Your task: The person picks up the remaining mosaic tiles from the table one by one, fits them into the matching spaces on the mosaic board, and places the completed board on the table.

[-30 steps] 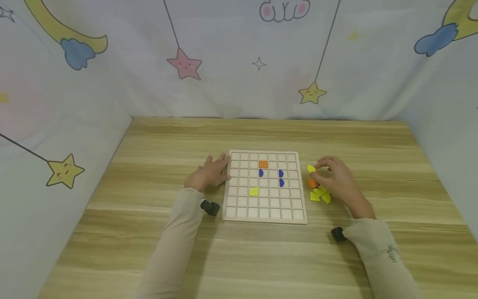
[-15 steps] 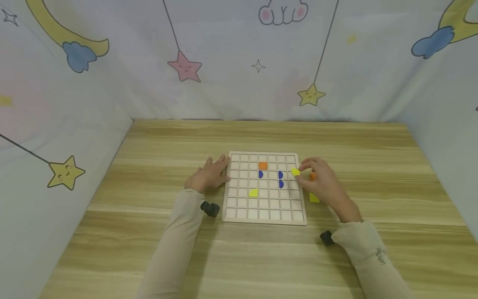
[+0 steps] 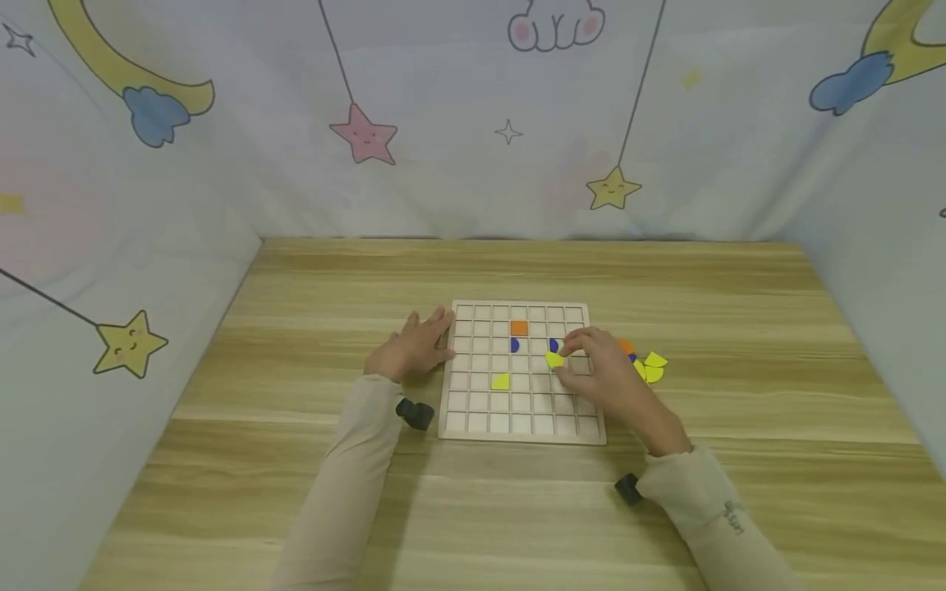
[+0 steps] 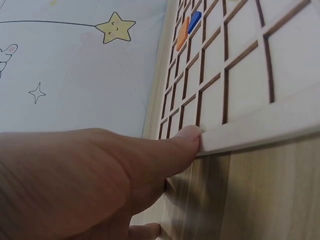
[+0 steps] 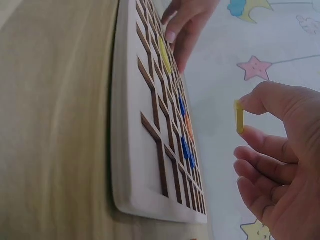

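A pale wooden grid board (image 3: 521,435) with square cells lies on the table. Its cells hold an orange square (image 3: 520,328), blue half-circles (image 3: 515,345) and a yellow quarter-circle (image 3: 500,381). My right hand (image 3: 602,373) is over the board's right half, pinching a yellow quarter-circle tile (image 3: 554,360) between thumb and forefinger. In the right wrist view this tile (image 5: 239,117) shows edge-on, raised off the board. Along the left edge, my left hand (image 3: 415,345) rests with fingers spread, and its thumb (image 4: 186,142) touches the board's rim in the left wrist view.
Right of the board lies a loose pile of yellow tiles (image 3: 654,373), with an orange tile (image 3: 626,347) and a bit of blue, partly behind my right hand. The wood-grain table (image 3: 502,517) meets a printed cloth backdrop (image 3: 443,189) at its far edge.
My right hand has picked up a yellow tile from the pile and carried it left over the board. The left hand has stayed at the board's left edge.
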Demonstrator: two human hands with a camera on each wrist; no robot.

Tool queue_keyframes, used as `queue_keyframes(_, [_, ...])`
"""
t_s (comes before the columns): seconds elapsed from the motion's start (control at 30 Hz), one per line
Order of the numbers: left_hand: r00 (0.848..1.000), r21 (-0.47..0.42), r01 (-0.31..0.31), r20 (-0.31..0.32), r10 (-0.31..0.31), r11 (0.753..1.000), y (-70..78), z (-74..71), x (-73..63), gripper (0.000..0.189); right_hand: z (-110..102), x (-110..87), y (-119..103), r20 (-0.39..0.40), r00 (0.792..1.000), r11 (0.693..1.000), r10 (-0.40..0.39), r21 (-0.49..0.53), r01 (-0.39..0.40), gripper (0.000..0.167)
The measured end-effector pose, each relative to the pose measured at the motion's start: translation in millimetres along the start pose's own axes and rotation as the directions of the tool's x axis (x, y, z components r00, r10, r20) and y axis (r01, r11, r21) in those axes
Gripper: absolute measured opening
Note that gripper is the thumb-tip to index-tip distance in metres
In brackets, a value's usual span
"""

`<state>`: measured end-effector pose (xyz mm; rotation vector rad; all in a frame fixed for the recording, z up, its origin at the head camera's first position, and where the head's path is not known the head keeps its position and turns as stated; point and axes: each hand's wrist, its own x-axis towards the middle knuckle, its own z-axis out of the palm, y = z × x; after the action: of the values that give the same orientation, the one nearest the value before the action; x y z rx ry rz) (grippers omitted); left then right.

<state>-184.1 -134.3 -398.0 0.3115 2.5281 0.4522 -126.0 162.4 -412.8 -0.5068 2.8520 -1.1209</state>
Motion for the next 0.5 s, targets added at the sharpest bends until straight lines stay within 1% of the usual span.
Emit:
queue_keyframes(0.07, [1.000, 0.000, 0.000, -0.002, 0.000, 1.000, 0.4, -0.6, -0.3, 0.070, 3, -0.7, -3, 0.001, 1.000, 1.000, -0.021, -0.004, 0.021, 0.019])
queue_keyframes(0.17, [1.000, -0.008, 0.000, -0.002, 0.000, 1.000, 0.6, -1.3, -1.5, 0.070, 9, -0.9, -7, -0.002, 0.998, 0.997, -0.071, -0.044, 0.070, 0.019])
queue_keyframes(0.3, [1.000, -0.011, 0.001, -0.001, -0.001, 1.000, 1.0, -1.2, -2.8, 0.071, 16, -1.4, -13, 0.006, 0.992, 0.990, -0.123, -0.065, 0.123, 0.020])
queue_keyframes(0.5, [1.000, 0.009, 0.003, -0.002, -0.003, 1.000, 2.4, -1.6, -2.5, 0.070, 28, -3.1, -19, 0.049, 0.991, 0.989, -0.128, -0.074, 0.131, 0.018])
